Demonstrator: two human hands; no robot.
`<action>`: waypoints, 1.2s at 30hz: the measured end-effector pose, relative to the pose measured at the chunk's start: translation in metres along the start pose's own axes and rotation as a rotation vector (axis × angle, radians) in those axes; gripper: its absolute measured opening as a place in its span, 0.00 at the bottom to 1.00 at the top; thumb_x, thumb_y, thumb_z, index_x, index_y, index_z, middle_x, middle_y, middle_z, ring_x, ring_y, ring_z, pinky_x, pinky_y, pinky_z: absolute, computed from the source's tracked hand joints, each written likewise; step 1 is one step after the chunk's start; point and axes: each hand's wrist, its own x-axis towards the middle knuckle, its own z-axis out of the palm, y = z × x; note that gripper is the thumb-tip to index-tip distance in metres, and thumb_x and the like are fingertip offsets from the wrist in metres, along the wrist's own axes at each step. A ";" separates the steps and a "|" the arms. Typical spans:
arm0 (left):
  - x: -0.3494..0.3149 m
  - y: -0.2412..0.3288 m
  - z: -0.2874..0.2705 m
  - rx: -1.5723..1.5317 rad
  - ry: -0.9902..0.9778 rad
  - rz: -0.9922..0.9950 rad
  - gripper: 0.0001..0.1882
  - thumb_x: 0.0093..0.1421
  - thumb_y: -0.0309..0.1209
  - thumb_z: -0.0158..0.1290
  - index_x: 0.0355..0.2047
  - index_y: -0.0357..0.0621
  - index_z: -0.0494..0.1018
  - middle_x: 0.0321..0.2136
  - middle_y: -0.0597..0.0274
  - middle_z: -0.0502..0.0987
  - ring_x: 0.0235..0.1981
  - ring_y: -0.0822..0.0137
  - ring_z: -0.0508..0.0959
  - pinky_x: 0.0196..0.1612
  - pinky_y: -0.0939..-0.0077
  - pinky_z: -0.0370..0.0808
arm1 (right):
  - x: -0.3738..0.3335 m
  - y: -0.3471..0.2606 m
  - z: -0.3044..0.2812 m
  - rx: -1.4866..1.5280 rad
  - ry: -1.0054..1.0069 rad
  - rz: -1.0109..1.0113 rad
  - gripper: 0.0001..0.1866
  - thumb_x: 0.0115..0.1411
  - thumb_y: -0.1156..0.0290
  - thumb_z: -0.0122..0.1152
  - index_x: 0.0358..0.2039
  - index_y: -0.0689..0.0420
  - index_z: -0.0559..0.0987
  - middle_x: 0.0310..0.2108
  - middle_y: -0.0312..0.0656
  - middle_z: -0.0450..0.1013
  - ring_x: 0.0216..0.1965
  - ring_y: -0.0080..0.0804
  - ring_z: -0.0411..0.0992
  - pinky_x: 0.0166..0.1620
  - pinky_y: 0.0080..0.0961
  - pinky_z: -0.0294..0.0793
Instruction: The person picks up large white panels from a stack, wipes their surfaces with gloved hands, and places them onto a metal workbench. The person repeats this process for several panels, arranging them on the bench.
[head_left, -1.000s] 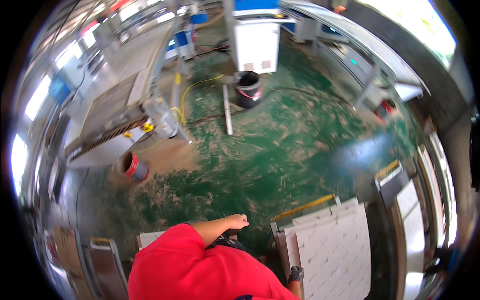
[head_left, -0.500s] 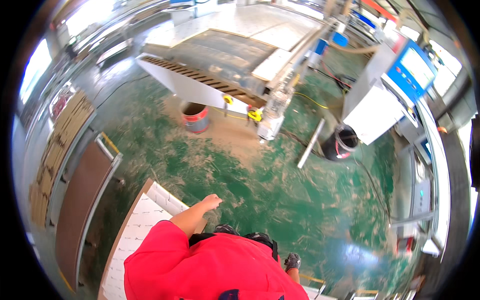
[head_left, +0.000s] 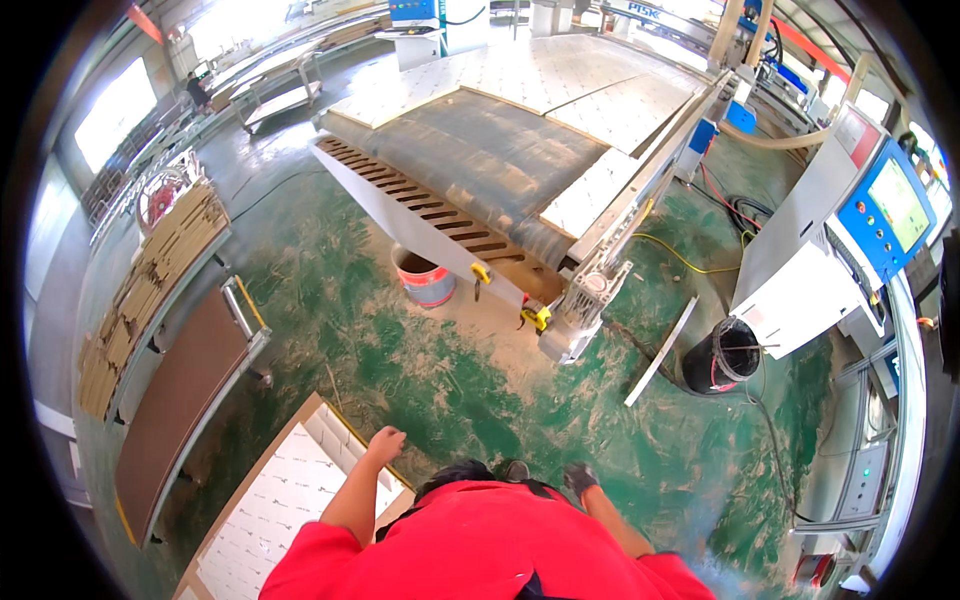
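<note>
Left hand (head_left: 386, 441) hangs loosely curled and empty just above the white panel stack (head_left: 285, 505). Right hand (head_left: 580, 478), gloved, looks closed, holding nothing. No panel lifted yet.

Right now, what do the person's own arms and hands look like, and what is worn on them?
Short red sleeves cover the upper arms; the forearms are bare. The left hand is bare. The right hand wears a dark glove. No watch or markings are visible.

Red sleeve (head_left: 320, 545), green floor (head_left: 450, 390), white perforated panel (head_left: 280, 500), black bin (head_left: 722, 357)
</note>
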 end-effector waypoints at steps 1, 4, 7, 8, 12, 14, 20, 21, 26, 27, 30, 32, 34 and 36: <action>-0.010 0.007 -0.003 -0.079 0.040 -0.004 0.13 0.62 0.35 0.56 0.39 0.36 0.73 0.24 0.62 0.75 0.23 0.69 0.75 0.26 0.71 0.73 | 0.040 -0.006 -0.023 0.044 0.059 0.003 0.10 0.61 0.62 0.52 0.32 0.54 0.77 0.25 0.41 0.76 0.27 0.39 0.74 0.33 0.31 0.74; -0.025 0.005 -0.023 -0.134 0.090 -0.081 0.12 0.62 0.32 0.54 0.40 0.35 0.71 0.25 0.59 0.75 0.23 0.67 0.74 0.27 0.71 0.75 | 0.156 -0.047 -0.169 0.664 -0.247 0.561 0.14 0.62 0.58 0.53 0.34 0.55 0.80 0.27 0.40 0.77 0.28 0.34 0.74 0.35 0.30 0.74; -0.013 -0.062 -0.065 -0.113 0.121 -0.299 0.15 0.63 0.36 0.54 0.39 0.33 0.72 0.26 0.52 0.76 0.21 0.63 0.76 0.23 0.67 0.74 | 0.243 -0.052 -0.180 0.828 -0.107 0.440 0.14 0.63 0.59 0.56 0.35 0.58 0.79 0.26 0.38 0.76 0.27 0.28 0.73 0.35 0.27 0.74; -0.008 -0.073 -0.078 -0.086 0.102 -0.353 0.15 0.63 0.36 0.53 0.38 0.33 0.72 0.26 0.51 0.77 0.19 0.61 0.76 0.20 0.66 0.72 | 0.271 -0.051 -0.173 0.948 -0.063 0.445 0.14 0.63 0.60 0.57 0.36 0.58 0.79 0.26 0.37 0.75 0.28 0.27 0.73 0.34 0.26 0.74; 0.009 -0.105 -0.134 -0.149 0.128 -0.588 0.16 0.64 0.40 0.51 0.38 0.38 0.73 0.27 0.50 0.79 0.19 0.58 0.77 0.20 0.61 0.69 | 0.361 -0.093 -0.215 1.156 -0.160 0.421 0.13 0.63 0.61 0.58 0.39 0.57 0.80 0.27 0.35 0.77 0.28 0.24 0.72 0.34 0.25 0.73; 0.043 -0.106 -0.168 -0.194 0.153 -0.601 0.16 0.63 0.40 0.51 0.38 0.38 0.73 0.26 0.51 0.78 0.18 0.58 0.77 0.19 0.62 0.70 | 0.397 -0.117 -0.225 1.267 -0.174 0.447 0.12 0.63 0.62 0.59 0.38 0.57 0.81 0.27 0.36 0.77 0.27 0.25 0.72 0.33 0.25 0.72; 0.179 0.003 -0.296 -0.124 0.218 -0.304 0.13 0.60 0.35 0.53 0.38 0.36 0.73 0.22 0.54 0.76 0.15 0.62 0.75 0.16 0.63 0.71 | 0.526 -0.190 -0.277 1.266 -0.297 0.504 0.11 0.62 0.65 0.59 0.40 0.57 0.80 0.27 0.35 0.76 0.27 0.23 0.72 0.32 0.23 0.71; 0.205 0.017 -0.319 -0.170 0.272 -0.168 0.15 0.61 0.37 0.54 0.41 0.38 0.73 0.25 0.56 0.77 0.17 0.65 0.75 0.17 0.67 0.71 | 0.556 -0.209 -0.287 1.277 -0.290 0.439 0.11 0.62 0.65 0.60 0.40 0.58 0.80 0.28 0.36 0.76 0.29 0.24 0.72 0.34 0.23 0.72; 0.266 0.234 -0.370 -0.436 0.250 -0.038 0.15 0.63 0.40 0.54 0.44 0.45 0.72 0.30 0.63 0.76 0.24 0.70 0.75 0.27 0.77 0.70 | 0.688 -0.286 -0.404 1.232 -0.036 0.161 0.12 0.64 0.64 0.59 0.42 0.58 0.79 0.30 0.33 0.76 0.31 0.21 0.72 0.36 0.23 0.73; 0.279 0.261 -0.379 -0.450 0.230 0.014 0.14 0.64 0.40 0.54 0.44 0.45 0.72 0.30 0.64 0.76 0.26 0.71 0.76 0.29 0.77 0.71 | 0.713 -0.295 -0.426 1.328 -0.018 0.147 0.13 0.64 0.64 0.60 0.44 0.58 0.78 0.32 0.31 0.75 0.33 0.21 0.71 0.39 0.23 0.73; 0.315 0.330 -0.410 -0.455 0.135 0.115 0.14 0.66 0.40 0.53 0.45 0.44 0.72 0.32 0.64 0.77 0.28 0.71 0.77 0.31 0.75 0.71 | 0.791 -0.301 -0.474 1.408 0.123 0.050 0.12 0.63 0.73 0.62 0.46 0.58 0.78 0.35 0.33 0.75 0.37 0.22 0.72 0.45 0.22 0.73; 0.338 0.363 -0.436 -0.423 0.107 0.140 0.15 0.66 0.40 0.52 0.46 0.44 0.72 0.33 0.64 0.78 0.30 0.71 0.77 0.33 0.75 0.72 | 0.846 -0.297 -0.494 1.519 0.200 0.098 0.11 0.62 0.74 0.63 0.45 0.57 0.78 0.37 0.33 0.76 0.37 0.23 0.72 0.45 0.23 0.73; 0.363 0.382 -0.473 -0.414 0.150 0.153 0.15 0.66 0.41 0.52 0.46 0.44 0.72 0.33 0.63 0.78 0.31 0.70 0.78 0.35 0.74 0.73 | 0.898 -0.301 -0.529 1.544 0.276 0.082 0.10 0.61 0.75 0.62 0.44 0.57 0.78 0.36 0.34 0.76 0.37 0.22 0.72 0.44 0.23 0.73; 0.377 0.398 -0.515 -0.398 0.207 0.119 0.15 0.66 0.41 0.52 0.45 0.44 0.72 0.34 0.62 0.79 0.31 0.70 0.78 0.36 0.74 0.73 | 0.953 -0.295 -0.547 1.546 0.316 0.065 0.10 0.61 0.75 0.62 0.44 0.57 0.79 0.36 0.34 0.76 0.37 0.21 0.72 0.43 0.22 0.74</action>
